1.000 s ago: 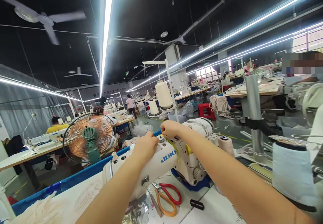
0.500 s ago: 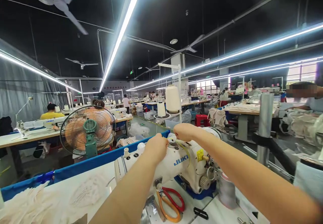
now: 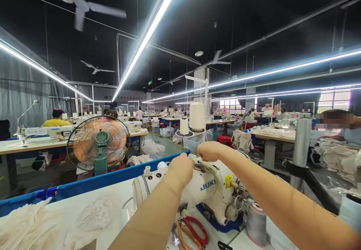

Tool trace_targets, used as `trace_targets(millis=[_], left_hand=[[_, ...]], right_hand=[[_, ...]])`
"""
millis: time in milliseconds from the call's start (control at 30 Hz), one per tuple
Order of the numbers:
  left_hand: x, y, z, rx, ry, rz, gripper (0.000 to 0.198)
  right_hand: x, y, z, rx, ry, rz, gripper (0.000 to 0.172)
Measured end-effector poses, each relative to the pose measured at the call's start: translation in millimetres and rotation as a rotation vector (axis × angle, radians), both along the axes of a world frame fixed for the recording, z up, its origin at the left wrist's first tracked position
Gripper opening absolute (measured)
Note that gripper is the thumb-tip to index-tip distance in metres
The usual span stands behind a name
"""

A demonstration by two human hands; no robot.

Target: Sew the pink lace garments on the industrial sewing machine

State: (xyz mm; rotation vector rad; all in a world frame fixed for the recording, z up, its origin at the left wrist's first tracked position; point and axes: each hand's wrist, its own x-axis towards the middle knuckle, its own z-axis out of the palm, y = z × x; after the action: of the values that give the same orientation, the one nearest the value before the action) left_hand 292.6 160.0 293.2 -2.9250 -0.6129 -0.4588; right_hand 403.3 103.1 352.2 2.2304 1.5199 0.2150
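Both hands are over the top of a white JUKI sewing machine. My left hand is closed in a pinch, and a thin thread seems to run down to its fingertips. Just right of it, my right hand is curled, its fingers turned away; whatever it grips is hidden. Behind the hands, a large cream thread cone and a smaller cone stand on a thread stand. In front of the machine lie red-and-orange-handled scissors. Right of the machine stands a grey thread cone.
Pale fabric lies at the table's left. Blue cloth edges the far side, with a large floor fan beyond. A metal post rises at right, near a person. A black blade-like piece lies in front.
The view has shifted slightly, so the machine sits a little further right and lower. Both hands stay close together over its top, still closed.
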Motion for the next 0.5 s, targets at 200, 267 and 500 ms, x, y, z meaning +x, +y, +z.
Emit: trace_targets(millis=[200, 267, 500], left_hand=[[-3.0, -3.9, 3.6, 0.007, 0.029, 0.023, 0.020], [-3.0, -3.3, 2.8, 0.008, 0.032, 0.013, 0.020], [-1.6, -0.1, 0.1, 0.006, 0.026, 0.005, 0.018]], right_hand=[[-7.7, 12.2, -7.2, 0.012, -0.004, 0.091, 0.019], [-3.1, 8.0, -9.3, -0.008, -0.007, 0.103, 0.017], [6.9, 14.6, -4.9, 0.014, -0.024, 0.055, 0.021]])
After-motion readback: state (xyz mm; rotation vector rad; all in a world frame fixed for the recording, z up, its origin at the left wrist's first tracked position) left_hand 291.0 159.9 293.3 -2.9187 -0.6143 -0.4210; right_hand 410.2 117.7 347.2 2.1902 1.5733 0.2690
